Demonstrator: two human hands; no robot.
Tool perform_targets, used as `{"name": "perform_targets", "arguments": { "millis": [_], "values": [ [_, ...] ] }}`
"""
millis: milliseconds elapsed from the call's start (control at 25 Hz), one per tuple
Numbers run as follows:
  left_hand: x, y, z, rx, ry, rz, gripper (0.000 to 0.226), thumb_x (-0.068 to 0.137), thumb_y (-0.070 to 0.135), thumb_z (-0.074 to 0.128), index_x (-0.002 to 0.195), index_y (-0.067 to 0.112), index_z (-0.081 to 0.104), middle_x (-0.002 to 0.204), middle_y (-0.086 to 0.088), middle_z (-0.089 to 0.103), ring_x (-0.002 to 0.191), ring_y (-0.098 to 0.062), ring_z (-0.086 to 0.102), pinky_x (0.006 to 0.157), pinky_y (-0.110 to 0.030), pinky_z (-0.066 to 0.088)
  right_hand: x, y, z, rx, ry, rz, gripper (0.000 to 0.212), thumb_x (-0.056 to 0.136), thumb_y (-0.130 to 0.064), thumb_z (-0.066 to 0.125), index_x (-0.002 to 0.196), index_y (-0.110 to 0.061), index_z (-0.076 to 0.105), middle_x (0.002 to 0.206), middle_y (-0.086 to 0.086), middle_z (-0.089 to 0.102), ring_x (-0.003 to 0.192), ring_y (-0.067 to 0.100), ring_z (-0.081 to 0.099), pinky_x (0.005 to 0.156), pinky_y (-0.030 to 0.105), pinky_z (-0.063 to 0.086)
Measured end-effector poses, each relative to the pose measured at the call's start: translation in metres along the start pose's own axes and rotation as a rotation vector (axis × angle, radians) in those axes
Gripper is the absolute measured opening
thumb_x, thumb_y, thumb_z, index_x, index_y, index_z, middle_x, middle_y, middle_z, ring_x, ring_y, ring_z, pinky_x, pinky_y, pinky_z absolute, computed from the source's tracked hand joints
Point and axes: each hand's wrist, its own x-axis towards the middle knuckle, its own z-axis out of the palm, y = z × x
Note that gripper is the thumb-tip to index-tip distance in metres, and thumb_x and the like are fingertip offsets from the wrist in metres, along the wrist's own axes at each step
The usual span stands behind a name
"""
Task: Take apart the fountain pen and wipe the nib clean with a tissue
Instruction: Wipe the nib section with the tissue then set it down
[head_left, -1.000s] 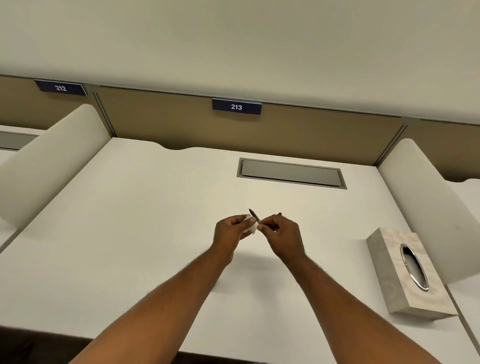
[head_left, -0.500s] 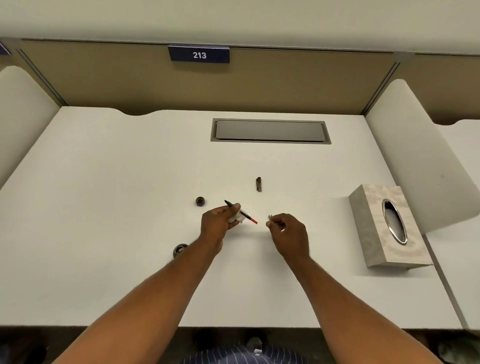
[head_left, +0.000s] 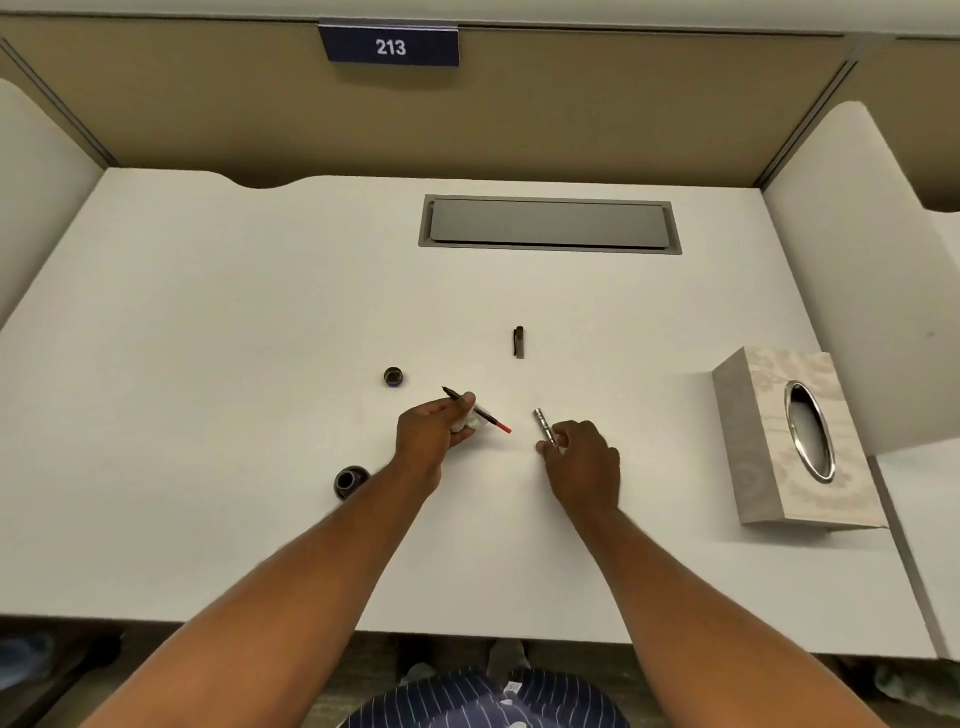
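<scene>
White tabletop (head_left: 208, 415) in a study carrel; navy plate (head_left: 389, 47) reads "213". Grey recessed hatch (head_left: 549, 224) at back, pale patterned tissue box (head_left: 789, 441) far right. Dark pen cap (head_left: 518, 343) lies alone; two small dark round objects (head_left: 394, 376) (head_left: 350, 482), hard to identify, sit left of the hands. Left hand (head_left: 431, 434), grip closed on crumpled white tissue (head_left: 467, 422) and thin black nib section with red tail (head_left: 480, 413). Right hand (head_left: 587, 462) pinches silver pen barrel (head_left: 544, 427). Nib detail too small to make out.
</scene>
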Motion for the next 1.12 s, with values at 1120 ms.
{"name": "perform_targets", "arguments": {
  "millis": [1120],
  "values": [
    [-0.025,0.098,-0.014,-0.020,-0.186,0.284,0.015,0.091,0.015,0.074,0.089,0.000,0.075,0.078,-0.005,0.073,0.076,-0.017,0.071,0.078,-0.027,0.061,-0.021,-0.102,-0.048,0.331,0.381,-0.502,0.018,0.080,-0.009,0.071,0.091,-0.021,0.065,0.085,-0.014,0.066,0.077,-0.001,0.060,0.087,0.016,0.039]
  ]
}}
